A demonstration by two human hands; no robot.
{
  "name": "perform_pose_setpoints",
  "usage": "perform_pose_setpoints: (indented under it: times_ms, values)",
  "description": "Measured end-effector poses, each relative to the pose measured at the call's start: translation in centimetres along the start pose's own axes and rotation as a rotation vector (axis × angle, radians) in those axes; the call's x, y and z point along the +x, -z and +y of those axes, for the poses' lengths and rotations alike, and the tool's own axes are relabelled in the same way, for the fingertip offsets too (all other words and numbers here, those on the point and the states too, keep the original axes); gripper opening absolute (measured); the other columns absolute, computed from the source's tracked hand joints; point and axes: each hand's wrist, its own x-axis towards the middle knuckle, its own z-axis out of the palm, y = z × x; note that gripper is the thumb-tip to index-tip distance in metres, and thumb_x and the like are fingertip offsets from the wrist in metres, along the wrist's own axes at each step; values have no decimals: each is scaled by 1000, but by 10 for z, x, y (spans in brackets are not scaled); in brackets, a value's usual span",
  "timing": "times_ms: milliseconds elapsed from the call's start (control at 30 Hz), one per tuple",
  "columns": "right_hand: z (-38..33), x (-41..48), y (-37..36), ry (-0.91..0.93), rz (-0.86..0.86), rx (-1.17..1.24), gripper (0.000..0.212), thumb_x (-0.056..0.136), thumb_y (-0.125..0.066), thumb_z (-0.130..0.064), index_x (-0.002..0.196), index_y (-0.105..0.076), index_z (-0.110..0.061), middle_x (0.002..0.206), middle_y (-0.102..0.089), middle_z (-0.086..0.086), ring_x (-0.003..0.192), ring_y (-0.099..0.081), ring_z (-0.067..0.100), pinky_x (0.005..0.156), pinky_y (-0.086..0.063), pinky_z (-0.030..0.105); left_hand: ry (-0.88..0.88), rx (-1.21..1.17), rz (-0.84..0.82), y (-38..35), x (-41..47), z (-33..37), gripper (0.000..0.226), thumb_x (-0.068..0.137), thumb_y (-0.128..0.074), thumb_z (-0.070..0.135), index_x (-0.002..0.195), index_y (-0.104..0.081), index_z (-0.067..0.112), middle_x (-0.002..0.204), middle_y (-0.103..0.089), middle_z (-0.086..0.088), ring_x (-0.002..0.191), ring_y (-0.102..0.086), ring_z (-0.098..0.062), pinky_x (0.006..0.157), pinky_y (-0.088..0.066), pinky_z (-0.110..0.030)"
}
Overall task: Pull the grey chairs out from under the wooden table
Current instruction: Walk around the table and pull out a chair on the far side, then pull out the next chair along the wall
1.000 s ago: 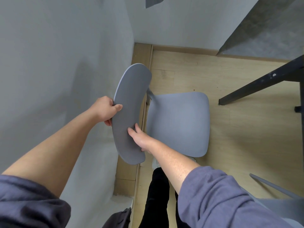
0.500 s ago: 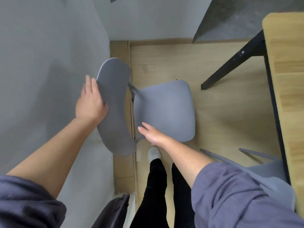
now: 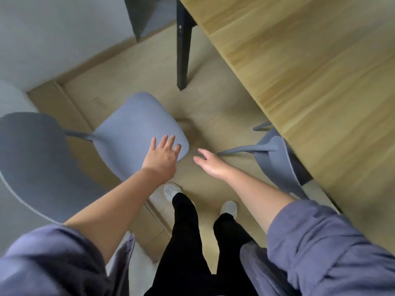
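One grey chair (image 3: 136,124) stands free on the floor at the left, its backrest near the wall. My left hand (image 3: 162,157) hovers over the seat's front corner with fingers spread and holds nothing. My right hand (image 3: 210,165) is open in the air over the floor, between the two chairs. A second grey chair (image 3: 275,154) sits at the right, its backrest against the wooden table (image 3: 310,71) edge and its seat hidden under the tabletop.
A black table leg (image 3: 182,45) stands on the floor beyond the first chair. Grey walls close off the left and far side, meeting in a corner. My legs and feet stand between the two chairs.
Both hands have let go of the first chair's backrest and now hang open. The view has swung to the right, bringing the table and the second chair in.
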Motion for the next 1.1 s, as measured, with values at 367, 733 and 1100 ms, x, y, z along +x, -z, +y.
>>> perform_pose_setpoints:
  times_ms: [367, 733, 1100]
  values:
    - [165, -112, 90, -51, 188, 93, 62, 98, -41, -43, 154, -21, -28, 155, -36, 6, 137, -41, 22, 104, -38, 35, -276, 227, -15, 29, 25, 183, 60, 94, -42, 20, 150, -21, 14, 161, -11, -11, 150, -5, -26, 121, -2, -48]
    - [300, -176, 121, 185, 280, 138, 43, 97, -48, -33, 139, -49, -28, 121, -63, -2, 107, -62, 17, 90, -52, 35, -181, 218, 176, 28, 17, 335, 53, 90, -48, 25, 141, -38, 13, 147, -39, -10, 133, -40, -24, 117, -19, -43]
    - [342, -178, 140, 127, 369, -298, 52, 91, -53, -17, 142, -43, -23, 138, -53, 2, 121, -53, 25, 96, -47, 42, 249, -907, -94, 36, 12, 378, 26, 94, -44, 24, 116, -46, 11, 106, -59, -9, 81, -71, -30, 73, -59, -38]
